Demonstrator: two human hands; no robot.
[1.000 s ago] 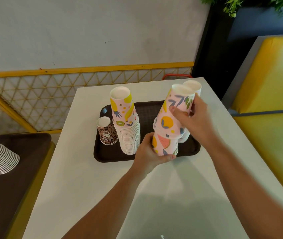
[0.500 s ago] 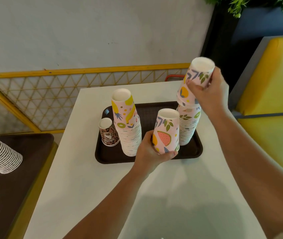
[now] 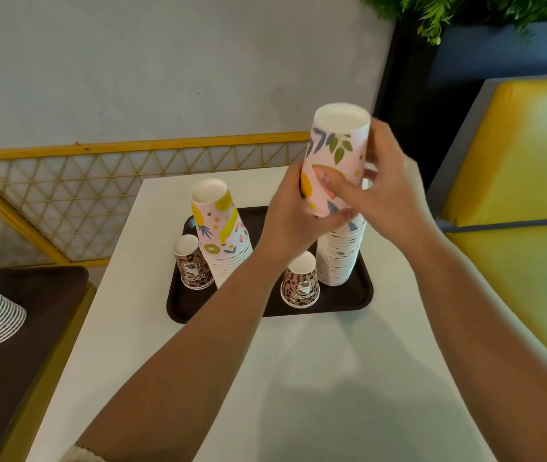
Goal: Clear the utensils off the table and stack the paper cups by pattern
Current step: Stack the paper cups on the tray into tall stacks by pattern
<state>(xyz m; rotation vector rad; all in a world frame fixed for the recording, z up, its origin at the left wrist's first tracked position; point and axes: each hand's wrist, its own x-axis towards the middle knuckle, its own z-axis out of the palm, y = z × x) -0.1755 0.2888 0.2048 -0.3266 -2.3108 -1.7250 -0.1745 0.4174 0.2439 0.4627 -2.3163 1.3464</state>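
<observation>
I have both hands on one inverted pink fruit-print cup [image 3: 335,161], lifted above the tall right-hand stack [image 3: 340,255] on the dark tray [image 3: 349,301]. My left hand [image 3: 294,215] is clenched around the cup's lower wall; my right hand [image 3: 389,191] has its grip closed on the far side, fingers [image 3: 339,190] crossing the front.

The cup leans a little, and its open rim is hidden behind my hands, so I cannot tell whether it is already seated over the stack's top. I judge the main risk to be lowering it off-centre: the rim catches the top cup's edge, pushes sideways, and that tall column tips toward the tray's right edge and off the counter [image 3: 299,378].

Squeezing this hard could also oval the paper wall, so it jams instead of nesting.

My left forearm passes right over the near leopard-print cup [image 3: 300,281]; dropping the elbow would knock it. The other fruit stack [image 3: 222,241] and second small leopard cup [image 3: 192,265] sit clear on the left.
</observation>
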